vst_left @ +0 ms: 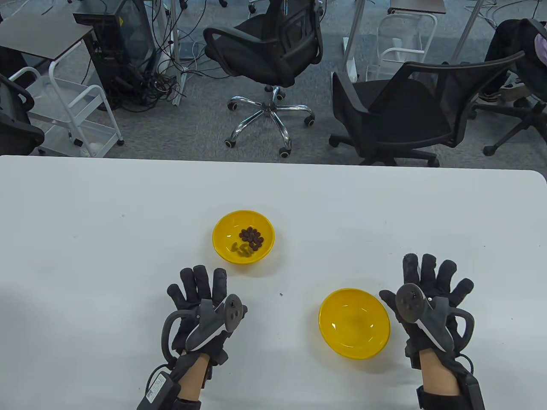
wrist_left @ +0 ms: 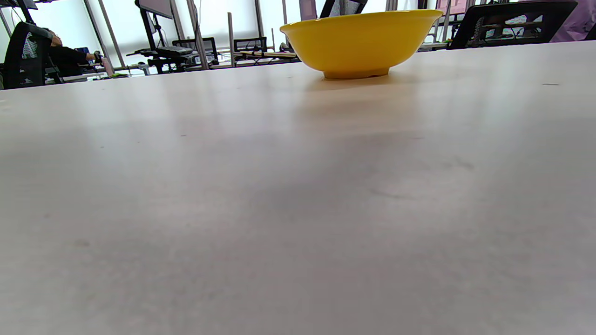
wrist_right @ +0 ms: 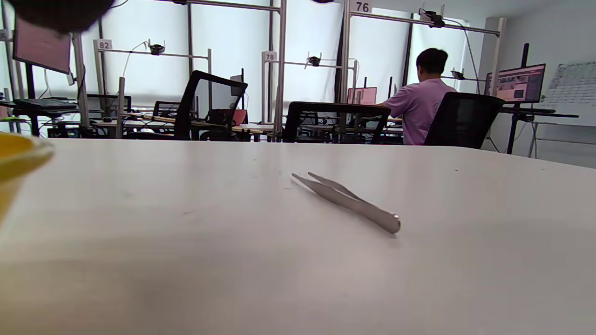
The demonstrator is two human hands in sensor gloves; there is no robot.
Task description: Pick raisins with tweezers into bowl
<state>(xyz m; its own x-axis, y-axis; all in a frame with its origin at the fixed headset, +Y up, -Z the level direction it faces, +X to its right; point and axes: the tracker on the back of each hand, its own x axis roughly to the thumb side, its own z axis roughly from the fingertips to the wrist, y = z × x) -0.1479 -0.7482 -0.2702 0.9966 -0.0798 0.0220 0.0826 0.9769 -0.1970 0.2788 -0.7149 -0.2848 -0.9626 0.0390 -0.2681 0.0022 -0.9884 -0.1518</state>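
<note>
A yellow bowl point(vst_left: 222, 230) holds dark raisins point(vst_left: 252, 238) and a few greenish ones point(vst_left: 242, 249); its outside also shows in the left wrist view point(wrist_left: 361, 42). A second yellow bowl point(vst_left: 354, 323) stands empty at the front right, and its rim shows in the right wrist view point(wrist_right: 18, 151). Metal tweezers point(wrist_right: 347, 201) lie on the table in the right wrist view; they do not show in the table view. My left hand point(vst_left: 198, 286) rests flat with fingers spread, just in front of the raisin bowl. My right hand point(vst_left: 431, 277) rests flat with fingers spread, right of the empty bowl. Both hold nothing.
The white table point(vst_left: 107, 239) ends at its far edge point(vst_left: 273, 161). Beyond it stand office chairs point(vst_left: 397, 115) and a white cart point(vst_left: 72, 111). A small dark speck point(vst_left: 280, 294) lies between the hands.
</note>
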